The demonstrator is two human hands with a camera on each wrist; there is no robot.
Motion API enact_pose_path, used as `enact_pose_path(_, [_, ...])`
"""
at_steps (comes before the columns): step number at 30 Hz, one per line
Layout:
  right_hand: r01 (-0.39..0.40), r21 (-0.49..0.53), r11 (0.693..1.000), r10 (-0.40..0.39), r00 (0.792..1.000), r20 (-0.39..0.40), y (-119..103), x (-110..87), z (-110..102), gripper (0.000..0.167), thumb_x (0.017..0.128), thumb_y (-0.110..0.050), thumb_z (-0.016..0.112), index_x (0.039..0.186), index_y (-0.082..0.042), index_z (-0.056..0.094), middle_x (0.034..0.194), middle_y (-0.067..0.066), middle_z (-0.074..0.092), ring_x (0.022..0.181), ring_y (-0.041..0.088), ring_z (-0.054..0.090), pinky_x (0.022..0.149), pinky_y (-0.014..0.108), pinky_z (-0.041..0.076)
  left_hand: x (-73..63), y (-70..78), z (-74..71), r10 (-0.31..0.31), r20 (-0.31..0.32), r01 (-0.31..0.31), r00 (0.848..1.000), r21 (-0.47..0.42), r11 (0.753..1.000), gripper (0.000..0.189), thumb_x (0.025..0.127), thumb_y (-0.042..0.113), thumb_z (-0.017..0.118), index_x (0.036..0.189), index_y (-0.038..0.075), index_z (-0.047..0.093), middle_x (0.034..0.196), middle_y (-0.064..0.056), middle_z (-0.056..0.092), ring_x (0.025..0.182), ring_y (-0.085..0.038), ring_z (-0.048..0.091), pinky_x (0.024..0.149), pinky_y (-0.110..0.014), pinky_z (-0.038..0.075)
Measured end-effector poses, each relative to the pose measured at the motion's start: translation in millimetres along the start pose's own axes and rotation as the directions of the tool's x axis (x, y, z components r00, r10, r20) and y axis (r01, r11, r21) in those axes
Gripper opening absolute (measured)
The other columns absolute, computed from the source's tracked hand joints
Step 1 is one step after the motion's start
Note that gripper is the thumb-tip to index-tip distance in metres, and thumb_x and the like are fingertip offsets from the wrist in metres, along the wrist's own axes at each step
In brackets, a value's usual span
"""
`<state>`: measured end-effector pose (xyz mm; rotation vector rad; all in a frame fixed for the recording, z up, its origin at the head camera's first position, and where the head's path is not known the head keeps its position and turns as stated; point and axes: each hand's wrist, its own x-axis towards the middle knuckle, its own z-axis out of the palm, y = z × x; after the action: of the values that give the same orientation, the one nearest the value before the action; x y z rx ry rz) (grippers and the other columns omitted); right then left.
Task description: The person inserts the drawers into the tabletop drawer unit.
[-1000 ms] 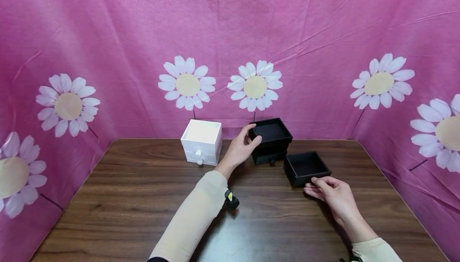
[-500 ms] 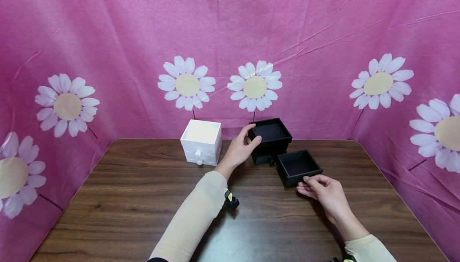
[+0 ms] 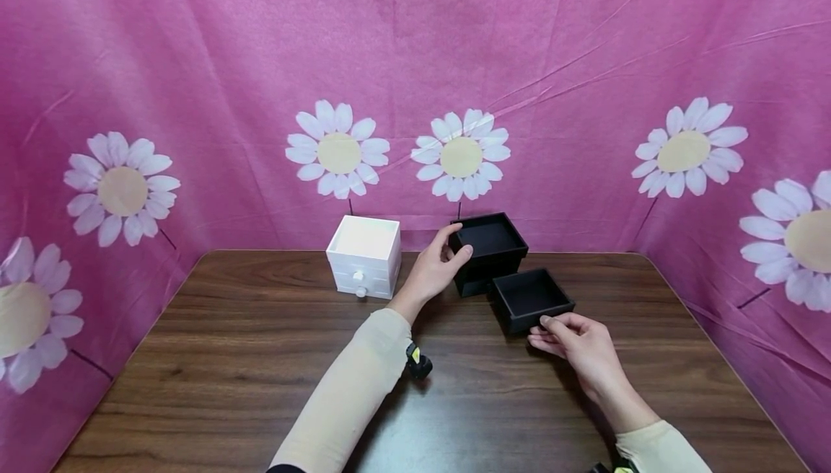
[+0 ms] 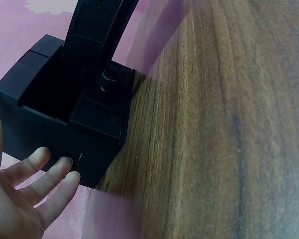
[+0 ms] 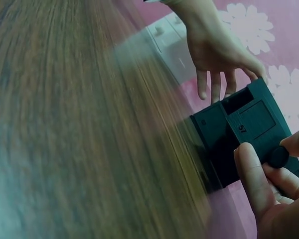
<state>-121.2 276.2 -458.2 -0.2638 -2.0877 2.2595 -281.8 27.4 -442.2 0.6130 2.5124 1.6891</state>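
A small black two-level cabinet [image 3: 491,231] stands at the table's back. My left hand [image 3: 433,265] holds its left side near the top, thumb at the front edge and forefinger farther back; the other fingers lie along the side wall. My right hand [image 3: 581,352] pinches the round knob [image 5: 278,157] of a loose black drawer [image 3: 534,294] between thumb and fingers. The drawer is raised slightly at an angle before the cabinet's open upper slot [image 4: 55,94]. Below that slot, the lower drawer's front [image 4: 97,117] with its knob sits in place. The drawer's inside holds nothing.
A white cabinet [image 3: 365,253] with two knobs stands left of the black one. Both are near the back edge of the wooden table [image 3: 273,357]. A pink cloth [image 3: 552,62] with large white flowers hangs behind and on both sides.
My right hand has moved left and slightly back with the drawer, which now overlaps the front of the black cabinet. My left hand has stayed on the cabinet.
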Motion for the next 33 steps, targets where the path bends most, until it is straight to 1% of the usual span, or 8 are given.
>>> enact_pose_path(7, [-0.001, 0.002, 1.0, 0.001, 1.0, 0.005, -1, 0.8, 7, 0.016, 0.107, -0.003, 0.064, 0.093, 0.0, 0.073, 0.086, 0.011, 0.081, 0.079, 0.019, 0.082, 0.079, 0.036, 0.066, 0.7, -0.6, 0.6, 0.009, 0.006, -0.009, 1.0, -0.007, 1.0, 0.057, 0.108, 0.047, 0.063, 0.161, 0.033, 0.047, 0.106, -0.009, 0.059, 0.093, -0.021, 0.057, 0.073, -0.029, 0.044])
enact_pose_path(13, [-0.015, 0.006, 1.0, 0.015, 1.0, 0.004, -2, 2.4, 11, 0.017, 0.107, -0.003, 0.064, 0.093, 0.0, 0.073, 0.085, 0.009, 0.081, 0.08, 0.019, 0.082, 0.08, 0.036, 0.066, 0.7, -0.7, 0.3, 0.01, 0.007, -0.01, 1.0, -0.014, 1.0, 0.058, 0.108, 0.046, 0.063, 0.161, 0.033, 0.047, 0.107, -0.014, 0.059, 0.095, -0.028, 0.058, 0.073, -0.03, 0.044])
enact_pose_path(22, [-0.008, 0.028, 1.0, 0.007, 1.0, 0.016, -4, 4.6, 21, 0.018, 0.107, -0.004, 0.064, 0.092, -0.001, 0.072, 0.084, 0.006, 0.081, 0.08, 0.018, 0.082, 0.08, 0.036, 0.066, 0.0, -1.8, -0.9, 0.005, 0.004, -0.004, 1.0, -0.014, 1.0, 0.057, 0.108, 0.046, 0.063, 0.161, 0.033, 0.047, 0.106, -0.01, 0.058, 0.092, -0.023, 0.057, 0.072, -0.029, 0.044])
enact_pose_path(28, [0.001, 0.028, 1.0, -0.001, 1.0, 0.018, -1, 5.8, 27, 0.016, 0.107, -0.004, 0.065, 0.093, 0.001, 0.073, 0.085, 0.007, 0.081, 0.08, 0.019, 0.082, 0.08, 0.036, 0.066, 0.5, -2.6, -0.3, 0.01, 0.003, -0.01, 1.0, -0.017, 1.0, 0.057, 0.108, 0.045, 0.063, 0.161, 0.032, 0.047, 0.107, -0.012, 0.058, 0.095, -0.024, 0.057, 0.072, -0.029, 0.044])
enact_pose_path(33, [-0.009, 0.027, 1.0, 0.008, 1.0, 0.01, -3, 6.2, 32, 0.016, 0.106, -0.004, 0.066, 0.093, 0.001, 0.073, 0.085, 0.008, 0.081, 0.079, 0.019, 0.082, 0.08, 0.036, 0.066, 1.0, -2.1, 0.2, 0.013, -0.002, -0.013, 1.0, -0.007, 1.0, 0.057, 0.107, 0.045, 0.064, 0.161, 0.032, 0.047, 0.105, -0.011, 0.058, 0.094, -0.024, 0.057, 0.072, -0.028, 0.044])
